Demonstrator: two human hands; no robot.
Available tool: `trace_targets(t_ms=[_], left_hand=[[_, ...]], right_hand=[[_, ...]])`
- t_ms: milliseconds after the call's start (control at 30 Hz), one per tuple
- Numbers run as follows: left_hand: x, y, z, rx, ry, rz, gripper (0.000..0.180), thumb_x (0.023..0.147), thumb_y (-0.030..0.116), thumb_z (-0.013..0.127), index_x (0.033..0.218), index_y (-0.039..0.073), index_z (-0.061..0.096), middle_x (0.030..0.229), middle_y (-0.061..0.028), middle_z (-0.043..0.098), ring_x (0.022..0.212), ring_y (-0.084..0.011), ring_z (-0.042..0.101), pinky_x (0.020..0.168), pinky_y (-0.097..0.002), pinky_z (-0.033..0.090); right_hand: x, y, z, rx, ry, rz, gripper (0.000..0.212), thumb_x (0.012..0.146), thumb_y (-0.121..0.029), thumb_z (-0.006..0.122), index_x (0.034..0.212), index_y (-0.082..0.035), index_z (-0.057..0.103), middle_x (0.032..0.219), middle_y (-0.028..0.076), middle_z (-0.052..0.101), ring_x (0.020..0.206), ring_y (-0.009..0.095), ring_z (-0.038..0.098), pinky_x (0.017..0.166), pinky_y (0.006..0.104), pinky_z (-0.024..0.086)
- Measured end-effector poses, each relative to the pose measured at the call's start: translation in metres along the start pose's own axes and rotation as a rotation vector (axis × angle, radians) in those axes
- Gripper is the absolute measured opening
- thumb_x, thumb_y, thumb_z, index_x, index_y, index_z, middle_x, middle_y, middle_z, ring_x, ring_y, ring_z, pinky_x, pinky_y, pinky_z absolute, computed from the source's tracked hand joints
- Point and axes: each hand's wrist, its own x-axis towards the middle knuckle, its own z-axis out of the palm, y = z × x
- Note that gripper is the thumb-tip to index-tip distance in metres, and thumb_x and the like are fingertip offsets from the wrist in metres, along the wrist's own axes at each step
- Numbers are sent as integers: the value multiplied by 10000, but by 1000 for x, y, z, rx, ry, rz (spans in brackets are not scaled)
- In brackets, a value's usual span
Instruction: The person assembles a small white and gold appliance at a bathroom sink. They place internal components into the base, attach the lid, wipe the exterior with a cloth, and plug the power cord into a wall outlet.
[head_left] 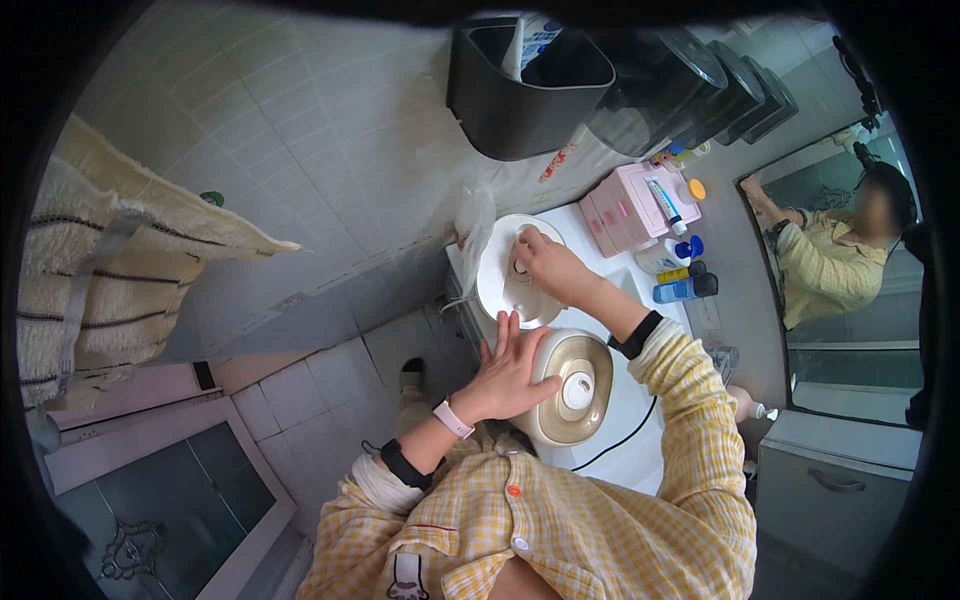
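Observation:
On the white counter stands a round white basin-like part (492, 272), with small fittings on its inner floor. My right hand (550, 265) reaches into it, fingers bent and drawn together at the inner floor; whether something small is between them is hidden. Nearer to me is a white, rounded appliance part (597, 375) with a translucent beige top and a round white cap (577, 391) in its middle. My left hand (512, 375) lies spread over its left edge, thumb on the beige top, fingertips reaching the basin-like part's near rim.
A black cord (625, 440) runs over the counter (640, 462). Behind stand a pink drawer box (625, 210), a toothpaste tube (664, 203) and several bottles. A black bin (530, 110) hangs on the wall above, near a plastic bag (476, 225). A mirror (830, 330) is at right.

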Motion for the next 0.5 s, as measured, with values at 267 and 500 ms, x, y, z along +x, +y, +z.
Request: trace_targets(t_ms=[267,500], left_hand=[[0,-1,2,3,6,2,859,841,550,553,1456,98,158,1489,-377,-17,1394,-498,-144,1039,-715,82],[-1,4,-3,32,-20,-44,859,842,562,541,1460,105,157,1491,-373,-16,1401,-481,-146,1035,-718,93]], right_hand=[[1,-3,10,24,33,11,189,750,-115,610,924,-43,608,892,121,602,927,310,586,803,373,521],[5,7,-6,-36,-47,-101,114,750,-113,599,853,-63,599,843,85,635,917,293,604,781,382,520]])
